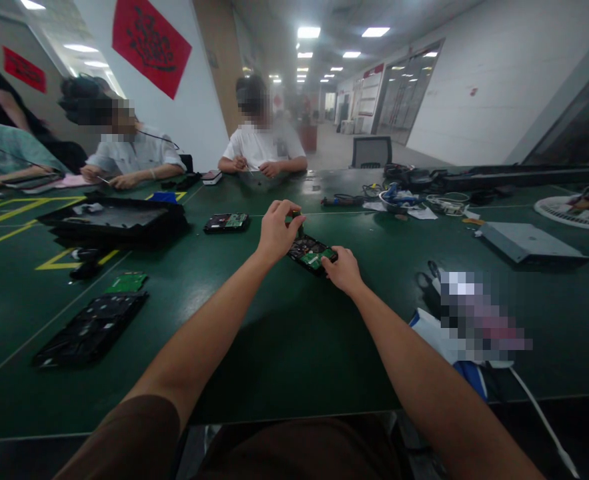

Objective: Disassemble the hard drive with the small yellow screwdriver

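In the middle of the table lies a black hard-drive-like unit (pixel 308 252) with a green circuit board, tilted toward its right end. My right hand (pixel 344 270) grips its near right end, thumb on top and fingers along the side. My left hand (pixel 277 230) is above the far left end, its thumb and fingers pinched on a short, upright screwdriver (pixel 300 229). Only a small part of that tool shows, and its tip meets the unit's far left part. The fingers of my left hand hide some of the unit.
Left are a similar unit (pixel 227 223), a black casing (pixel 91 327), a loose green board (pixel 127 282) and stacked black trays (pixel 114 220). Right are a grey metal box (pixel 531 241), cables (pixel 399 198) and a white-blue packet (pixel 437 337). Several people sit across the table (pixel 284 373).
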A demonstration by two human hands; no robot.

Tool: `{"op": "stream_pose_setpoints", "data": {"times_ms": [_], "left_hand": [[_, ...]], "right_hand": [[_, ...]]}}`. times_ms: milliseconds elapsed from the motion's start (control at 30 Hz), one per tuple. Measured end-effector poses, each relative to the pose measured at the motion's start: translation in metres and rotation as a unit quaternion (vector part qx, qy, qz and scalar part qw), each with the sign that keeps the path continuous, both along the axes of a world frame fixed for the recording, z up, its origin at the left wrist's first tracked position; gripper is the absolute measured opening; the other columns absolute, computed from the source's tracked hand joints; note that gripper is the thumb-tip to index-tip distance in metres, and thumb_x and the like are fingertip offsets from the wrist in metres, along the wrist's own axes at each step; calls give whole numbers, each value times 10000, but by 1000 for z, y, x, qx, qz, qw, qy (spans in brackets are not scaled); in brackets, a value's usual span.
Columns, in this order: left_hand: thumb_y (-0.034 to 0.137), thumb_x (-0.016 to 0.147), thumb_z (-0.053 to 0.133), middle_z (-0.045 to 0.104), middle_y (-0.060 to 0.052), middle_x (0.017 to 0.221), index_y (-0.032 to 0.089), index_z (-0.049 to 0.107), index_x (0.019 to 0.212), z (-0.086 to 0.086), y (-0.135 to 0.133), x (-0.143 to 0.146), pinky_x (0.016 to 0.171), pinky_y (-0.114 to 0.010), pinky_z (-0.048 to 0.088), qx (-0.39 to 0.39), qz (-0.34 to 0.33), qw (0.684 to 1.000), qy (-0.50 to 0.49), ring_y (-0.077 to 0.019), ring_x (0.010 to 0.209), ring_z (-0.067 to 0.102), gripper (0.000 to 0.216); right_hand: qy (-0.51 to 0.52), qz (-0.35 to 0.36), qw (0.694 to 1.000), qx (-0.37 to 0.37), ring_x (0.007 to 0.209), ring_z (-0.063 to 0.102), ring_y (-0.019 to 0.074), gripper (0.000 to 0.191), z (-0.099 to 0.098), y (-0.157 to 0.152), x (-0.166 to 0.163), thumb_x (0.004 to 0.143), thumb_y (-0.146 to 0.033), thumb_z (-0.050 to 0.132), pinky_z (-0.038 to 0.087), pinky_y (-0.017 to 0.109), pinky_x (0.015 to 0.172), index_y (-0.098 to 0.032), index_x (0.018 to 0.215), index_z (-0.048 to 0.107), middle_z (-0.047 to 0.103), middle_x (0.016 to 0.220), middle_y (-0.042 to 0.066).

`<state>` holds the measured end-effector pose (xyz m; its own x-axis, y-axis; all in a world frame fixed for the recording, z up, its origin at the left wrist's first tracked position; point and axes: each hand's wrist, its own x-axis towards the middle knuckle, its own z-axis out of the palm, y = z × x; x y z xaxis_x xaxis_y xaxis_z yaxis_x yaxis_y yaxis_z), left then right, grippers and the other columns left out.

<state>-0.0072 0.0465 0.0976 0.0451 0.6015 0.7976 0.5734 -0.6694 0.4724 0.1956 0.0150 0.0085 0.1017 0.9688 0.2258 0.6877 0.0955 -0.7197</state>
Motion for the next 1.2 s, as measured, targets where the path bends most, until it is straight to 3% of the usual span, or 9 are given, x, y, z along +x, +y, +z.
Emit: {"op": "stream_pose_setpoints", "data": {"times_ms": [167, 367, 467, 633, 733, 867, 1067, 1200], "left_hand": [[200, 915, 735, 742, -46, 1001, 207, 678, 1002, -3, 5, 0, 828, -334, 608, -7, -33, 999, -14, -181, 876, 721, 104], [312, 880, 805, 754, -19, 924, 216, 635, 947, -5, 4, 4, 789, -318, 600, -47, -60, 994, -80, -162, 809, 719, 207], [276, 861, 820, 724, -19, 939, 212, 631, 929, -4, 1, 4, 779, -300, 602, -36, -60, 994, -80, -159, 855, 703, 212], [215, 859, 798, 670, -44, 1027, 206, 660, 916, -3, 0, 2, 713, -261, 601, -13, -60, 996, -70, -174, 950, 680, 150], [184, 886, 754, 701, -32, 995, 207, 676, 945, -4, 3, 2, 801, -299, 611, -18, -87, 994, -64, -166, 918, 700, 100], [167, 916, 709, 752, -22, 980, 217, 702, 1013, -4, 4, 3, 889, -342, 606, -28, -95, 994, -47, -166, 898, 727, 109], [206, 923, 718, 777, -32, 998, 214, 706, 1043, -3, 3, 3, 889, -339, 609, -40, -102, 993, -50, -169, 910, 747, 122], [251, 897, 766, 777, -37, 978, 207, 691, 1021, -3, 2, 4, 863, -341, 613, -56, -123, 989, -67, -171, 887, 747, 152]], "right_hand": [[7, 2, 1000, -10, 954, 705, 221, 518, -2, 2, 1, 957, -361, 660, 593, 315, 788, -118, 1412, 606, 598, 1329, 179], [1, -4, 1000, -5, 964, 710, 222, 512, -2, 2, 0, 953, -354, 664, 590, 314, 825, -120, 1406, 615, 605, 1326, 178], [4, -2, 1000, -10, 957, 709, 223, 523, -3, 3, 0, 956, -357, 656, 593, 311, 790, -113, 1416, 604, 593, 1346, 185], [-16, -6, 1000, -3, 1028, 702, 242, 515, -5, 5, 1, 955, -358, 655, 580, 323, 869, -108, 1403, 614, 629, 1292, 176], [-18, -5, 1000, -1, 1035, 702, 244, 513, -6, 7, 1, 952, -353, 660, 578, 325, 880, -108, 1400, 617, 637, 1281, 174], [-10, -8, 1000, -6, 983, 711, 225, 524, -6, 6, 1, 953, -360, 666, 592, 307, 822, -117, 1414, 608, 623, 1307, 177], [26, 7, 999, -26, 875, 705, 196, 562, -4, 4, 1, 959, -356, 651, 577, 260, 580, -112, 1458, 567, 569, 1381, 200], [13, 4, 1000, -22, 924, 703, 206, 549, -4, 4, 1, 955, -358, 654, 596, 276, 675, -115, 1442, 584, 584, 1362, 191]]}}
